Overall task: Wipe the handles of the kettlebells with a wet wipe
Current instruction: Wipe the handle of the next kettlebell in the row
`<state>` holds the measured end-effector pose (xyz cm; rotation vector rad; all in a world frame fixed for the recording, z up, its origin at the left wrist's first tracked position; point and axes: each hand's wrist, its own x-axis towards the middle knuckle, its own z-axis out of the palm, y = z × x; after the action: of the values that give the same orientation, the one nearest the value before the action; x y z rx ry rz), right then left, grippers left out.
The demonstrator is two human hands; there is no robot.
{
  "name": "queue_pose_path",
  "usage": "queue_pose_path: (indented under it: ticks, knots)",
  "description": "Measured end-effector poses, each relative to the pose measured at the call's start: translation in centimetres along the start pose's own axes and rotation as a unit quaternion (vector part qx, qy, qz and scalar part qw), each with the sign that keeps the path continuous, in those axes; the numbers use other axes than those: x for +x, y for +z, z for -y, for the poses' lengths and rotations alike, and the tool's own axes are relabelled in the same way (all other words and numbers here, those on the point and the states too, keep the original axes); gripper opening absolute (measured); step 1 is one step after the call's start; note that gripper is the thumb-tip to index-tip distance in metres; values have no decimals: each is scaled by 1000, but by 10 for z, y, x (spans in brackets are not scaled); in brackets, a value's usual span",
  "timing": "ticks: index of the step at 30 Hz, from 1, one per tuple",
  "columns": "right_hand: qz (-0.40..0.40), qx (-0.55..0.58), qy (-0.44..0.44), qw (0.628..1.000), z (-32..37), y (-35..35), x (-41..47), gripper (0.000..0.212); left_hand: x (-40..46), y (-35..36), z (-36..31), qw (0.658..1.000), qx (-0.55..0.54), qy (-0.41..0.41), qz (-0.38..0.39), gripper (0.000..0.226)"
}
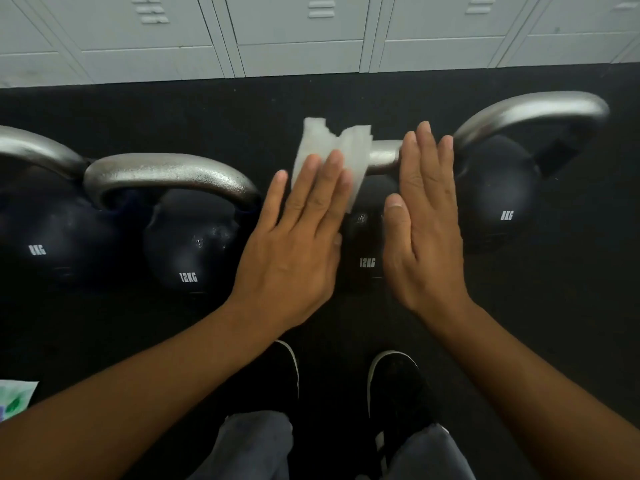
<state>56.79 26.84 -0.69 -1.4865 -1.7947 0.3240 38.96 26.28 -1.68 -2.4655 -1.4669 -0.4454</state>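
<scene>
While the left hand (299, 233) lies flat with fingers straight and close together, it presses the white wet wipe (329, 157) down over the left end of a steel handle (384, 154), and that's the handle of the third kettlebell (367, 237) in the row, the one marked 12KG between the two palms! The right hand (424, 230) comes in beside it, fingers extended and nearly together, thumb out, palm resting on the same bar with nothing gripped at all. So neither hand is closed round anything; the wipe is only pinned under flat fingers. That looks like the risk: a wipe held by pressure alone could slide off the rounded bar and drop to the black floor mat (346, 98), picking up grit. Flat palms would also clean only the top of the bar, leaving the underside missed. Another 12KG kettlebell (188, 251) and two marked 8KG, one far left (45, 237) and one at right (498, 195), sit along the grey lockers (311, 36), handles bare; a wipe packet (15, 398) peeks in at lower left
</scene>
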Motion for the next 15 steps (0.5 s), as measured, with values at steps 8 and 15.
queue_pose_path:
  ticks: [8, 15]
  knots:
    - [-5, 1, 5, 1000, 0, 1, 0, 60, -5, 4, 1, 1000, -19, -11, 17, 69]
    - [-8, 7, 4, 1000, 0, 2, 0, 61, 20, -5, -20, 998, 33, 52, -2, 68]
